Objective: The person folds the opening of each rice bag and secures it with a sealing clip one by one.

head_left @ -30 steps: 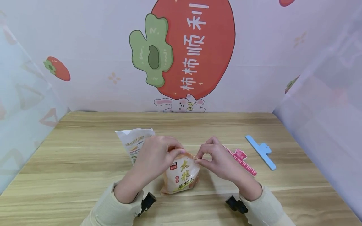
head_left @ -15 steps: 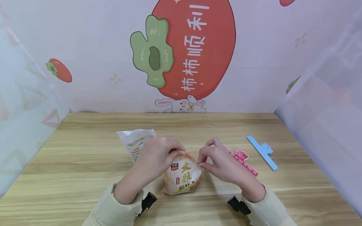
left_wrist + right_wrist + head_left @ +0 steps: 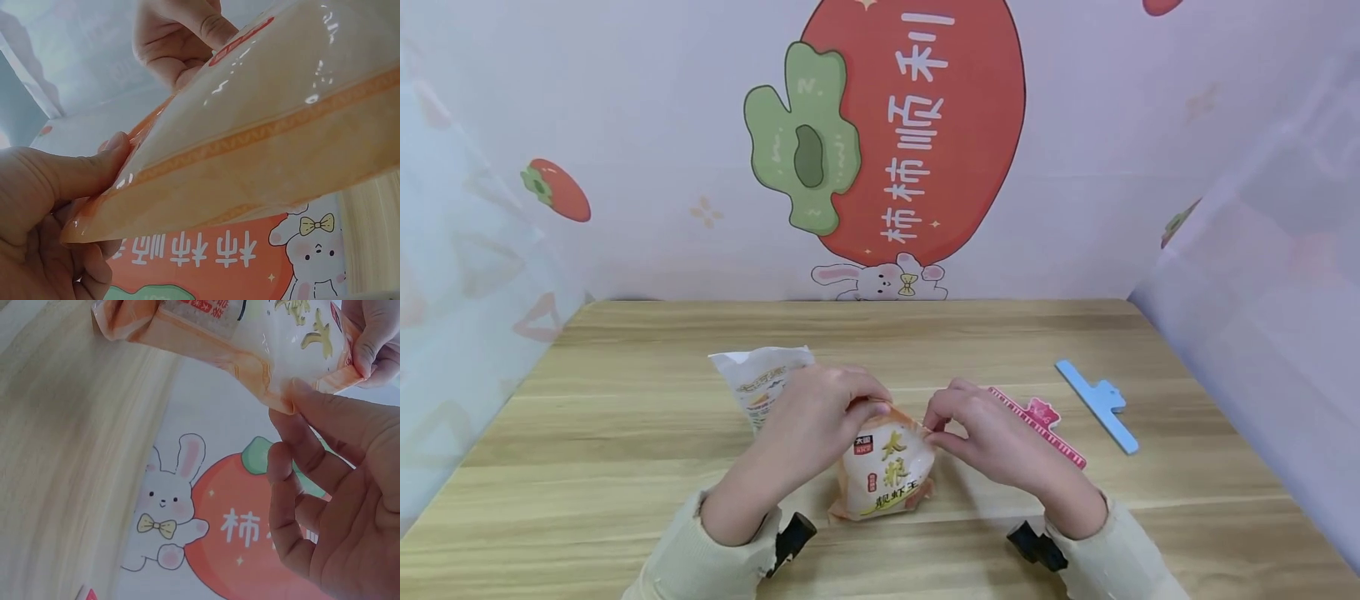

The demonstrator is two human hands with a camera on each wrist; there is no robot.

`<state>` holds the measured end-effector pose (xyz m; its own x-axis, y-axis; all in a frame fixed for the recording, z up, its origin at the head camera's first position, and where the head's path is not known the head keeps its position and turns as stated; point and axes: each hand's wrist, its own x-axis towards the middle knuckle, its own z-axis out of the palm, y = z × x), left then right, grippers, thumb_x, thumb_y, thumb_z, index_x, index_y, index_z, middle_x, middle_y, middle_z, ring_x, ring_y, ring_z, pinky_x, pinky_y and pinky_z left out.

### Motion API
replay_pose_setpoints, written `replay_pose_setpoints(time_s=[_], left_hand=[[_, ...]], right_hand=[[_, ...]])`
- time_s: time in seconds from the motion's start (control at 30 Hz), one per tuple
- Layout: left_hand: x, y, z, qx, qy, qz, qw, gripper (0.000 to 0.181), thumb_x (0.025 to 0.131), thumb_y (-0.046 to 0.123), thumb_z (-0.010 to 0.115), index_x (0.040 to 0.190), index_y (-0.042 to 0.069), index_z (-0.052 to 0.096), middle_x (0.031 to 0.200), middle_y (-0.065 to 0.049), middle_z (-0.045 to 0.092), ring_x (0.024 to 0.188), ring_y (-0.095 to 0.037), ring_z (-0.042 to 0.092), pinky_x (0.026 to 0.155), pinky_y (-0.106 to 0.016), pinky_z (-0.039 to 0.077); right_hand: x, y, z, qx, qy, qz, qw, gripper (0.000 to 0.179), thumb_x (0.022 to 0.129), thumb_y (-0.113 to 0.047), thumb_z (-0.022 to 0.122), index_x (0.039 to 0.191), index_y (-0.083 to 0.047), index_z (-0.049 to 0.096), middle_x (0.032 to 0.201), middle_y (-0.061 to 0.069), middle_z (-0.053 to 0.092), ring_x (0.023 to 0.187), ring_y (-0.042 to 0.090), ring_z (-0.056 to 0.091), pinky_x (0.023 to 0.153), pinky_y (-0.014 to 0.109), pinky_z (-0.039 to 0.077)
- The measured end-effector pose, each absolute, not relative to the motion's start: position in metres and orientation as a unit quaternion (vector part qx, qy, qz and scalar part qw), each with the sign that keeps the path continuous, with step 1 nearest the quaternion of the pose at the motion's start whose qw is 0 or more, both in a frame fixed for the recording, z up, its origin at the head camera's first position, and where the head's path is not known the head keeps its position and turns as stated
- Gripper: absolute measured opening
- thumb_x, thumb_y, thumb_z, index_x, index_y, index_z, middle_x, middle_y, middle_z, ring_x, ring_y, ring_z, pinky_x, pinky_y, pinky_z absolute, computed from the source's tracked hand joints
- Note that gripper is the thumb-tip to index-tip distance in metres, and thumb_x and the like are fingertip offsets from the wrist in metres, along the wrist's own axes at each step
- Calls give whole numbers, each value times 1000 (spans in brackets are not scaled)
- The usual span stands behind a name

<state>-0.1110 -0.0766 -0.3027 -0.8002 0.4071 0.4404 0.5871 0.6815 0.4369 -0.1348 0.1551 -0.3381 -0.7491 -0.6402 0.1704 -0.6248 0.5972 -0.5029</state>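
Note:
A white and orange plastic food bag (image 3: 883, 475) with gold lettering stands upright on the table between the hands. My left hand (image 3: 827, 412) pinches its top edge at the left corner; in the left wrist view the thumb (image 3: 94, 165) presses on the orange film. The right hand (image 3: 988, 429) pinches the other top corner, and the right wrist view shows that corner between thumb (image 3: 331, 412) and forefinger, the other fingers loosely bent. Behind the left hand lies a second, white printed bag (image 3: 756, 379), partly hidden by it.
A pink bag clip (image 3: 1041, 421) lies on the wooden table (image 3: 647, 433) just beyond the right hand. Farther right is a light blue bag clip (image 3: 1097, 406). Printed cloth walls (image 3: 647, 150) rise at the back and both sides.
The right hand has shifted slightly right and down, with its corner of the bag. The left hand keeps its pinch, almost still.

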Motion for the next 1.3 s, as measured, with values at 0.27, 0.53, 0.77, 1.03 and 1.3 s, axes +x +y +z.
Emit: replay_pose_setpoints(time_s=[0.27,0.53,0.77,1.03,1.3], left_hand=[[-111,-79,-301,-272,-906,-289,149,4,85,17,78,83,14,78,81,6,74,72,-7,68,65,-18,52],[-110,-79,-300,-266,-909,-290,141,4,84,17,79,85,13,78,82,5,75,74,-9,70,67,-20,54],[-111,-80,-301,-265,-909,-292,139,4,84,18,79,84,14,78,81,6,74,73,-7,68,66,-19,52],[-113,-79,-302,-267,-907,-295,141,4,84,18,79,82,15,78,80,6,74,71,-6,68,65,-19,52],[-114,-80,-302,-263,-907,-299,136,4,85,18,78,83,14,78,81,6,74,71,-6,67,64,-17,51]], right_hand=[[-137,158,-334,-354,897,-265,22,16,82,-14,81,92,-21,72,89,-16,67,91,11,51,73,21,50],[-137,167,-329,-341,903,-262,5,20,84,-15,80,100,-19,71,104,-9,65,106,17,53,88,37,53],[-142,179,-324,-322,910,-260,-25,20,84,-11,79,101,-18,70,106,-6,65,103,17,59,88,40,53],[-149,207,-320,-285,920,-262,-59,19,85,-10,78,102,-14,70,106,-3,67,102,21,64,88,45,53],[-159,231,-316,-271,927,-248,-76,23,81,-1,78,101,-7,69,103,7,70,96,27,60,84,47,50]])
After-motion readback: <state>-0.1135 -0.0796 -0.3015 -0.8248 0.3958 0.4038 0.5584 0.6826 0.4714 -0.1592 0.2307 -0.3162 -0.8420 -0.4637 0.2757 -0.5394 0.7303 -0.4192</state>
